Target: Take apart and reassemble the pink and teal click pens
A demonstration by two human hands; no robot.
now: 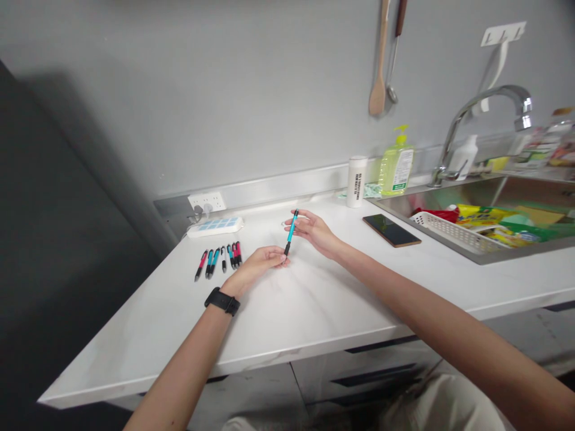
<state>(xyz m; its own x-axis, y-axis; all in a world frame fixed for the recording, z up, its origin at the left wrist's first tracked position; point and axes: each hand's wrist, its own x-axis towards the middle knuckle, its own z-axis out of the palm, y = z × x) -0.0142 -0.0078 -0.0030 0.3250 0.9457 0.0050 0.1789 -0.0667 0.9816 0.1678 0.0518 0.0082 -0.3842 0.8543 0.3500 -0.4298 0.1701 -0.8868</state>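
A blue pen (292, 228) with black ends is held tilted above the white countertop (314, 317). My right hand (314, 232) pinches its upper part between thumb and fingers. Down at the pen's black tip, the fingers of my left hand (267, 261) are closed around it. A black watch (222, 300) is on my left wrist. To the left of that hand, several pens (215, 262) in pink, blue and white lie side by side on the counter.
A power strip (215, 227) lies behind the pens. To the right are a phone (392, 230), a white canister (356, 182), a soap bottle (397, 164) and a sink (483, 258) holding a white basket (453, 232) of packets. A faucet (462, 114) arches over the sink.
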